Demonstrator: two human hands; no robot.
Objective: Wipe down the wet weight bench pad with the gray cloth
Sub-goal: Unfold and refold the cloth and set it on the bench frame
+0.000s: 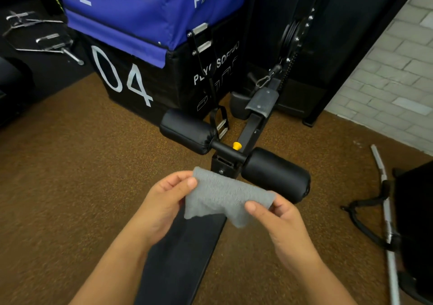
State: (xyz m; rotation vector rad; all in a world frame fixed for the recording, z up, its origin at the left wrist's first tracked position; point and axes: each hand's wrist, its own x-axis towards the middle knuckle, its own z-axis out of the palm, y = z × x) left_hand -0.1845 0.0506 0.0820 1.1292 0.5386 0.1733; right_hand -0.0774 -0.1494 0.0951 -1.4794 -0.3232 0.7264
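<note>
A small gray cloth point(225, 195) is stretched between both hands above the far end of the black bench pad point(185, 255), which runs from the bottom of the view toward the leg rollers. My left hand point(166, 202) pinches the cloth's left edge with thumb and fingers. At the cloth's right corner, my right hand point(277, 218) pinches it the same way. The cloth hangs just above the pad; contact with it cannot be told.
Two black foam leg rollers point(189, 130) point(276, 174) and a yellow adjustment pin point(237, 145) sit beyond the pad. Stacked plyo boxes, blue point(140, 12) over black point(131, 79), stand behind. A metal bar with straps point(385, 201) lies on the brown floor at right.
</note>
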